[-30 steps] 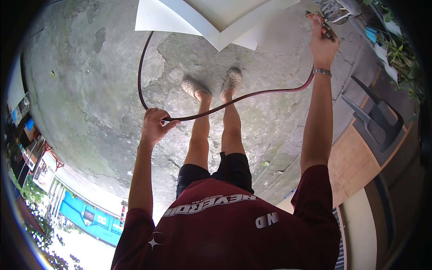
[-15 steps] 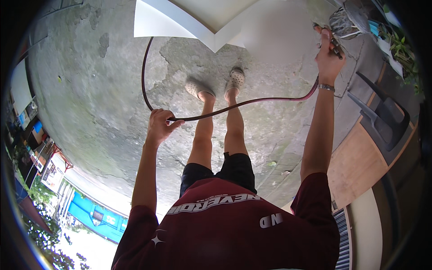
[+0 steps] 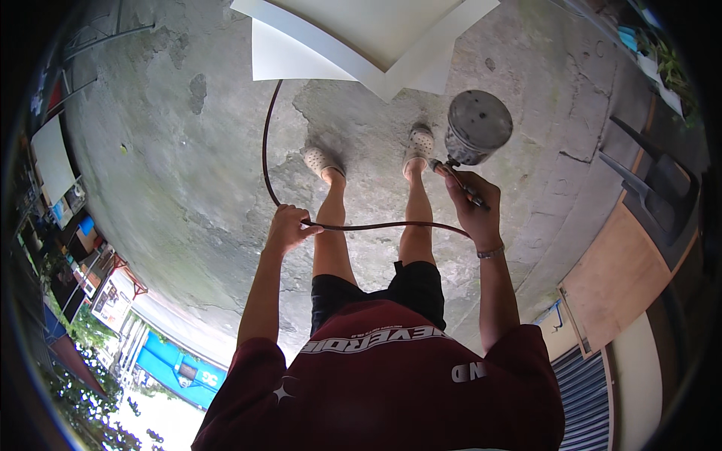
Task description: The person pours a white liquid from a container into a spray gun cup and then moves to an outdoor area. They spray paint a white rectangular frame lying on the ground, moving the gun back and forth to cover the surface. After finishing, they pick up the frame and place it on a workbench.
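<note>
My right hand (image 3: pixel 478 209) is closed around the handle of a paint spray gun (image 3: pixel 459 182), in front of my right leg. A round, dark-stained cup (image 3: pixel 480 120) is attached to the gun. From that hand a thin dark red hose (image 3: pixel 376 225) runs across my legs to my left hand (image 3: pixel 286 230), whose fingers are wrapped round it. Beyond the left hand, the hose curves away and passes out of sight at a white, angular panelled piece (image 3: pixel 304 49) at the top. Both hands are apart from that piece.
I stand in beige clogs (image 3: pixel 323 161) on a worn concrete floor (image 3: pixel 188 165). To the right are a dark plastic chair (image 3: pixel 658 188), a wooden board (image 3: pixel 617 274) and some plants (image 3: pixel 673 75). Clutter and a blue banner (image 3: pixel 177 368) show at the left.
My right hand has swung the spray gun from the far right in toward my right leg, so the hose span is shorter. The view has shifted slightly; my left hand keeps its hold.
</note>
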`<control>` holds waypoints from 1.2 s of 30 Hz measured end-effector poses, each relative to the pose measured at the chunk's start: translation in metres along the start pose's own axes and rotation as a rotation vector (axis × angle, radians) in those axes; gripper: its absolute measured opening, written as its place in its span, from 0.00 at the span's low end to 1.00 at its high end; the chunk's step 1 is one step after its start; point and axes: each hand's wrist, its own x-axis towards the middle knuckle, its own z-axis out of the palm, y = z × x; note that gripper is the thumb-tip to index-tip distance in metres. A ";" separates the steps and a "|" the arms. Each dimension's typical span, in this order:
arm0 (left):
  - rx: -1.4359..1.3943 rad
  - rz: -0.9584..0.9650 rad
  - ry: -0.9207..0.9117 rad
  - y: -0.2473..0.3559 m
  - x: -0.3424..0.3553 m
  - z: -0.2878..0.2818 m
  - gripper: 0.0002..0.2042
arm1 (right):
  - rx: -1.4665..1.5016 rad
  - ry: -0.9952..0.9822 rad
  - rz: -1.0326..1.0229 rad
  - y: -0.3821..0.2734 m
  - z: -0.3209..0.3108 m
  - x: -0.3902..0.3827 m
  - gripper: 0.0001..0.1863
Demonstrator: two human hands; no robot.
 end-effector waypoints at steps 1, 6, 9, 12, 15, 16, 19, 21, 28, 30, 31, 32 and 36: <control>0.002 0.006 -0.008 -0.008 -0.002 -0.002 0.22 | -0.039 0.023 0.007 -0.003 0.002 -0.007 0.08; -0.016 0.059 0.012 -0.073 -0.009 -0.024 0.21 | -0.202 0.301 -0.031 -0.012 0.017 -0.033 0.09; 0.017 0.057 0.026 -0.124 -0.019 -0.058 0.21 | -0.204 0.553 0.067 -0.043 0.045 -0.040 0.15; 0.077 0.013 0.010 -0.174 -0.027 -0.109 0.21 | -0.179 0.787 0.049 -0.050 0.074 -0.054 0.21; 0.103 -0.010 0.029 -0.214 -0.024 -0.157 0.21 | -0.131 0.980 0.138 -0.056 0.095 -0.072 0.21; 0.102 -0.018 0.025 -0.224 -0.020 -0.172 0.21 | -0.103 1.028 0.145 -0.060 0.103 -0.076 0.21; 0.121 0.029 0.048 -0.231 0.003 -0.208 0.20 | -0.036 1.120 0.198 -0.068 0.122 -0.086 0.21; 0.157 0.054 0.011 -0.222 0.026 -0.229 0.20 | -0.055 1.156 0.236 -0.067 0.135 -0.094 0.21; 0.251 0.121 -0.073 -0.199 0.090 -0.268 0.23 | -0.027 1.248 0.368 -0.065 0.167 -0.079 0.20; 0.271 0.078 -0.115 -0.197 0.097 -0.284 0.23 | -0.029 1.278 0.339 -0.075 0.164 -0.064 0.20; 0.277 0.061 -0.131 -0.196 0.104 -0.293 0.23 | -0.013 1.291 0.357 -0.079 0.164 -0.060 0.21; 0.288 0.062 -0.139 -0.196 0.109 -0.301 0.23 | 0.008 1.292 0.377 -0.082 0.164 -0.057 0.21; 0.306 0.058 -0.140 -0.193 0.127 -0.335 0.23 | 0.055 1.271 0.421 -0.093 0.160 -0.044 0.21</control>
